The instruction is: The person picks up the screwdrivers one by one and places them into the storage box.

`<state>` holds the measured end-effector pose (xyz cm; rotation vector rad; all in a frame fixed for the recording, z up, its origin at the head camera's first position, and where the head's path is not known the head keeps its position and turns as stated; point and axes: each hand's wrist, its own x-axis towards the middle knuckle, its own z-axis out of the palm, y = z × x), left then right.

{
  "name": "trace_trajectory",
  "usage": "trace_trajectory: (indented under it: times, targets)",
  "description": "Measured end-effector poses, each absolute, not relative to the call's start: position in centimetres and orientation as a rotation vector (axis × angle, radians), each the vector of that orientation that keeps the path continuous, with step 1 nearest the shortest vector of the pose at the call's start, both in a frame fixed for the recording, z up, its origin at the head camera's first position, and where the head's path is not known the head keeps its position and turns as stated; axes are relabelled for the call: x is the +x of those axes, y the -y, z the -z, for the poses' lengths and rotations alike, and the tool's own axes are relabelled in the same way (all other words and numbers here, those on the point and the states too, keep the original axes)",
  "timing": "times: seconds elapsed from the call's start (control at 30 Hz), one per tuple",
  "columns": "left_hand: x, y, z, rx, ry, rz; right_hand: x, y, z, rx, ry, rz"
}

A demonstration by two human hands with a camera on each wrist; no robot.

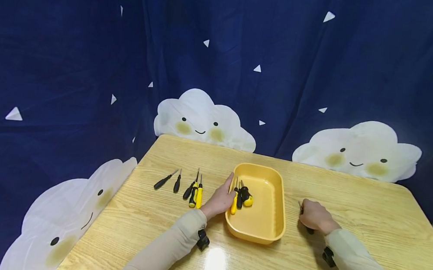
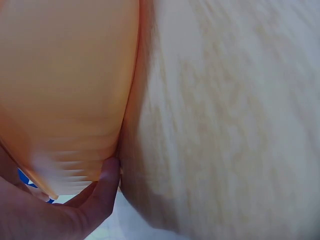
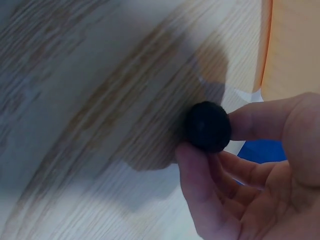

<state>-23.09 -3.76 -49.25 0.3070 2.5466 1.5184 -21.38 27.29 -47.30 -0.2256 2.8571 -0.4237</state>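
Note:
A yellow plastic bin (image 1: 259,217) stands on the table, and my left hand (image 1: 219,200) grips its left side at the rim. From the left wrist, a bent finger (image 2: 107,175) presses the bin's outer wall (image 2: 70,100). Inside, along the left, lie a yellow screwdriver (image 1: 234,204), a black screwdriver (image 1: 239,201) and a thick black-and-yellow screwdriver (image 1: 248,198). Right of the bin, my right hand (image 1: 315,216) pinches a black-handled screwdriver (image 3: 207,126) between thumb and fingers; its round handle end faces the wrist camera. The hand hides most of it in the head view.
Several screwdrivers lie left of the bin: a slanted black screwdriver (image 1: 162,183), a small black screwdriver (image 1: 176,186), and a close group with a yellow screwdriver (image 1: 199,197). The wooden table (image 1: 380,220) backs onto a dark blue curtain (image 1: 223,66) with cloud shapes.

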Motion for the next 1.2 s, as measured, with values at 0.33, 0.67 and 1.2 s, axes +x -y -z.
trace_trajectory:
  times: [0.33, 0.67, 1.2]
  targets:
    - [-23.0, 3.8, 49.2, 0.303, -2.547, -1.510, -21.3, -27.7, 47.1, -0.228, -2.862, 0.449]
    - [-23.1, 3.7, 49.2, 0.304, -2.542, -1.512, -21.6, -28.1, 46.5, -0.203, -2.800, 0.619]
    - [-23.1, 3.7, 49.2, 0.310, -2.536, -1.521, -21.4, -27.8, 45.7, -0.089, -2.576, 1.079]
